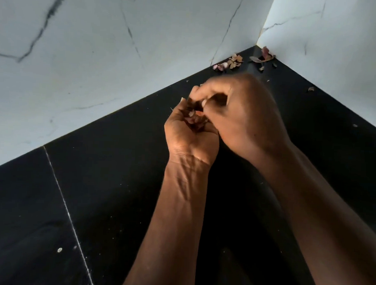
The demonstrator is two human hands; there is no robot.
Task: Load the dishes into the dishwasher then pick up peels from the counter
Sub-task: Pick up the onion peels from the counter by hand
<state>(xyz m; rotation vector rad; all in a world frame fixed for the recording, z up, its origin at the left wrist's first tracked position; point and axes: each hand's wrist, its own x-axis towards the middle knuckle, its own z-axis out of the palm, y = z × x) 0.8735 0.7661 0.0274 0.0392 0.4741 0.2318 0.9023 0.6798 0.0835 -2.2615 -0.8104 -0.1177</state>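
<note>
My left hand (pixel 188 131) is cupped palm-up over the black counter (pixel 100 182) and holds a small heap of dry brownish-pink peels (pixel 194 118). My right hand (pixel 243 110) hovers just above it, its fingertips pinched together at the heap; what they pinch is too small to tell. More loose peels (pixel 233 62) lie against the wall in the far corner, with another cluster of peels (pixel 263 56) right in the corner itself. A single scrap (pixel 311 89) lies further right.
White marble-patterned walls (pixel 100 54) meet at the corner behind the counter. A thin pale seam (pixel 65 206) runs across the black surface at the left. Tiny crumbs dot the counter near the front.
</note>
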